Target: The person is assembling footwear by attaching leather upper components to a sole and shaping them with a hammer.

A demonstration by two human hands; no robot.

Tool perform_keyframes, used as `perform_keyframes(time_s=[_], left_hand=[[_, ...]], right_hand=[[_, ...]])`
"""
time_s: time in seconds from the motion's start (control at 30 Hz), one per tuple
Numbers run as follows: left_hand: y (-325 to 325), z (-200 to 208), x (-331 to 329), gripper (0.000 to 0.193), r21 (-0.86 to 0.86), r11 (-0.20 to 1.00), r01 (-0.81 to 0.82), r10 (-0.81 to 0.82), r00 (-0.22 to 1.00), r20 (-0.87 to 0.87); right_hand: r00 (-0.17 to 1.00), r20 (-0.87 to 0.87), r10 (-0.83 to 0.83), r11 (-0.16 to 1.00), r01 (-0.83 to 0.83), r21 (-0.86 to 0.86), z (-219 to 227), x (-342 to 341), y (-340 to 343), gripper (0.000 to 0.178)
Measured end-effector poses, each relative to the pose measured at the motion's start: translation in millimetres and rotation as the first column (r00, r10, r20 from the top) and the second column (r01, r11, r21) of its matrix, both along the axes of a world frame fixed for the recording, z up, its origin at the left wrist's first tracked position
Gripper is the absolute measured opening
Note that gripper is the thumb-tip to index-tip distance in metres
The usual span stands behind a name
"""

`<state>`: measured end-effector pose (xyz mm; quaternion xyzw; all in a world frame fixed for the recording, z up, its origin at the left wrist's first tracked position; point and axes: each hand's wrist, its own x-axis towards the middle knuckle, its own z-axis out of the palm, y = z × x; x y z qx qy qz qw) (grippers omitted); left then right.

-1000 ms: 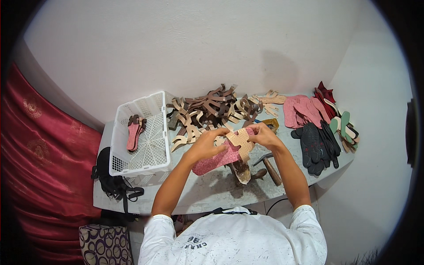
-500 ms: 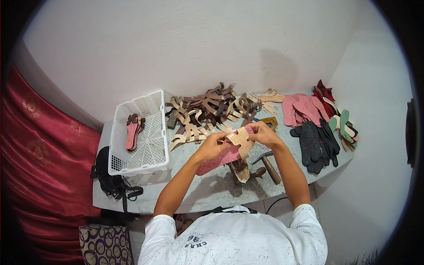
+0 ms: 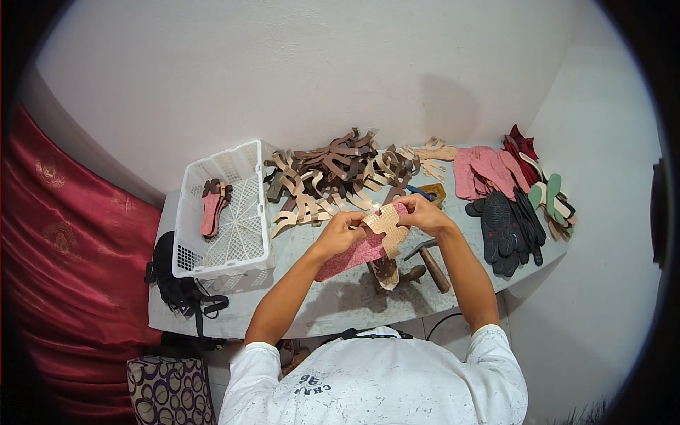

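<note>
Over the middle of the table I hold a pink shoe insole [image 3: 348, 261] with a beige woven-look sandal strap [image 3: 384, 222] across it. My left hand [image 3: 337, 235] pinches one edge, and my right hand [image 3: 423, 216] pinches the strap and the insole's far end. The fingertips are partly hidden behind the piece. Directly below it stands a worn shoe-shaped block [image 3: 386, 275], partly covered. A hammer [image 3: 434, 269] with a wooden handle lies just right of the block. Behind my right hand is a small yellowish container [image 3: 437, 194], with something blue beside it.
A white plastic basket [image 3: 225, 275] holds several pink insoles with brown straps [image 3: 214, 207]. Brown and beige straps [image 3: 333, 170] are heaped at the back. To the right lie pink insoles [image 3: 485, 172], black soles [image 3: 504, 230] and green pieces [image 3: 553, 191]. A black bag [image 3: 177, 283] sits at the left edge.
My hands keep the same hold on the insole and strap, with almost no movement. The view has shifted very slightly.
</note>
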<state>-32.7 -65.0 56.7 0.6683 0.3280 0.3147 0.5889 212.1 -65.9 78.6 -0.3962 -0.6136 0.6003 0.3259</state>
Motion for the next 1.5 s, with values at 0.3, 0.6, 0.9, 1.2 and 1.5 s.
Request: perform_keyframes(time_s=[0.3,0.6,0.9,1.2,1.5], left_hand=[[-3.6,-15.6,-9.0,0.031,-0.203,0.963,0.176,-0.122,0.959,0.255],[-11.8,-8.3,-8.4,0.033,-0.227,0.938,0.262,-0.185,0.932,0.313],[-4.1,-8.8,4.8,0.023,-0.147,0.986,0.083,-0.083,0.997,0.01],[-1.8,-13.9,17.4,0.015,0.048,0.995,-0.088,0.086,0.995,0.042],[3.8,14.0,2.6,0.032,-0.196,0.958,0.21,-0.201,0.977,0.066]], right_hand=[[0.979,-0.153,0.133,0.99,-0.139,-0.025,-8.7,3.1,0.0,0.027],[0.881,-0.466,0.084,0.971,-0.177,-0.159,-20.8,-2.9,-17.8,0.032],[0.996,-0.091,-0.019,0.983,0.002,-0.182,-28.1,7.5,-10.6,0.029],[0.997,0.076,0.02,1.0,-0.019,-0.016,11.2,8.4,-9.3,0.026],[0.941,0.284,0.185,0.97,-0.221,0.102,34.6,18.1,-1.2,0.024]])
